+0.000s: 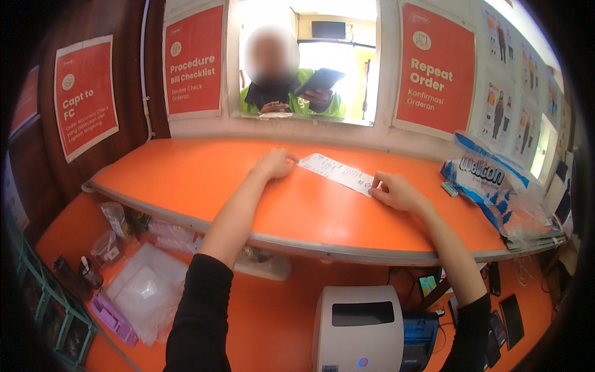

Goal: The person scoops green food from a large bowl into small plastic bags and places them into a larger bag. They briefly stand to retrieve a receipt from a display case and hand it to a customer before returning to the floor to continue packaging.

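A long printed paper receipt (pixel 334 173) lies slantwise on the raised orange counter (pixel 297 214), with small print facing up. The fingertips of my left hand (pixel 274 165) hold its far-left end. At the opposite end, my right hand (pixel 395 190) pinches the near-right corner between thumb and fingers. Between the two hands the strip looks nearly flat. Beyond it, a person in a green jacket (pixel 304 76) leans at the window opening with a dark phone (pixel 320 80) in one hand.
A plastic tissue pack (pixel 492 181) and a small green-and-white box (pixel 449 189) sit at the counter's right. Below the ledge are a white printer-like machine (pixel 360 297), a blue device (pixel 419 339), several phones (pixel 511 321), clear plastic bags (pixel 144 283) and a purple tape dispenser (pixel 114 318).
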Demonstrator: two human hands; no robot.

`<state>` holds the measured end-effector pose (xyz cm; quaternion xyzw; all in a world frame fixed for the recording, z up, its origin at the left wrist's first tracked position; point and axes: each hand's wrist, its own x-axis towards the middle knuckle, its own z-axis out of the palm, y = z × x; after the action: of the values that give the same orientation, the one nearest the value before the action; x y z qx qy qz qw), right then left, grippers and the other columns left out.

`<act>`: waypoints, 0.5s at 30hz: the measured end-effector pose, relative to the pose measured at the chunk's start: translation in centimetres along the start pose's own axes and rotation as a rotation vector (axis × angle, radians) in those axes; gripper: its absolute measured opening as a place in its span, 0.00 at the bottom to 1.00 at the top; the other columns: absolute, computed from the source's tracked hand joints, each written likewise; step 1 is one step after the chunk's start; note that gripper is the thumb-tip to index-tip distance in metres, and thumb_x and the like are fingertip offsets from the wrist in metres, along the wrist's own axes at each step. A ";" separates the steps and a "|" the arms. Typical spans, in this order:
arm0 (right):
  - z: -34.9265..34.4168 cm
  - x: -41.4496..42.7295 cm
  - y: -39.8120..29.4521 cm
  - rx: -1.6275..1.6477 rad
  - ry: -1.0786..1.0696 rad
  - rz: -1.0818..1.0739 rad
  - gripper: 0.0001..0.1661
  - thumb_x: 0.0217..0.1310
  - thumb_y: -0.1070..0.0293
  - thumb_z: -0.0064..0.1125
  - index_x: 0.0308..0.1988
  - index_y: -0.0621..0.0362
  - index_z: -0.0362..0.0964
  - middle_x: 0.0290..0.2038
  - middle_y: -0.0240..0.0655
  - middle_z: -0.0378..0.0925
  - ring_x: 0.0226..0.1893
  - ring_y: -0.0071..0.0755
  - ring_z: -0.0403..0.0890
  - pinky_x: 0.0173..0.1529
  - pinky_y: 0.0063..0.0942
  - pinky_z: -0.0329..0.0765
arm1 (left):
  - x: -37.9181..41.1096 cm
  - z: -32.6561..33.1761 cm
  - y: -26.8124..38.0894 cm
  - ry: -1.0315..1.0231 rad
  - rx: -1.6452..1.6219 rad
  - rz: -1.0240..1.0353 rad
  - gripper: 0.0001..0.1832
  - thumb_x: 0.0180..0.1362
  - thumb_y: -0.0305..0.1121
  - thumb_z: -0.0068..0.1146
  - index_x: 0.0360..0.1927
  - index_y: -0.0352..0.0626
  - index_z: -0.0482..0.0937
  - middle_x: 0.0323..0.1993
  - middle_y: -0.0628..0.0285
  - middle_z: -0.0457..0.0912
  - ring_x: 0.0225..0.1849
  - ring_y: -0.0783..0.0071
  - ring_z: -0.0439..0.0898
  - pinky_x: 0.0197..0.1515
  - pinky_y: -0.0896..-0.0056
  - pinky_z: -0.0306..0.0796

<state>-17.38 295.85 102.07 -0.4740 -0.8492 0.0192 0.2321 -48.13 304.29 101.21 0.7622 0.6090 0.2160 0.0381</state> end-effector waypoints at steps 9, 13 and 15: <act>0.6 0.4 1.1 -0.039 0.054 -0.117 0.13 0.51 0.62 0.55 0.31 0.62 0.69 0.21 0.43 0.74 0.22 0.39 0.75 0.27 0.32 0.70 | -0.1 -0.1 0.1 -0.005 -0.034 -0.016 0.18 0.49 0.33 0.43 0.43 0.59 0.79 0.26 0.59 0.80 0.22 0.71 0.79 0.37 0.70 0.72; 0.3 0.3 1.0 -0.034 0.038 -0.095 0.13 0.51 0.62 0.55 0.31 0.62 0.69 0.22 0.44 0.75 0.23 0.41 0.76 0.28 0.33 0.70 | -0.3 -0.5 0.5 -0.025 -0.025 -0.032 0.18 0.48 0.33 0.44 0.42 0.59 0.79 0.26 0.59 0.80 0.23 0.72 0.79 0.37 0.70 0.72; 0.4 0.5 1.3 -0.050 0.058 -0.130 0.14 0.50 0.61 0.55 0.31 0.61 0.69 0.22 0.44 0.75 0.23 0.41 0.76 0.29 0.33 0.71 | -0.5 -0.7 0.7 -0.017 -0.019 -0.040 0.18 0.47 0.34 0.44 0.42 0.59 0.79 0.26 0.60 0.81 0.26 0.71 0.79 0.39 0.70 0.71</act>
<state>-16.76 297.01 101.54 -0.4241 -0.8711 -0.0308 0.2457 -47.86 303.47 101.88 0.7514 0.6216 0.2144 0.0549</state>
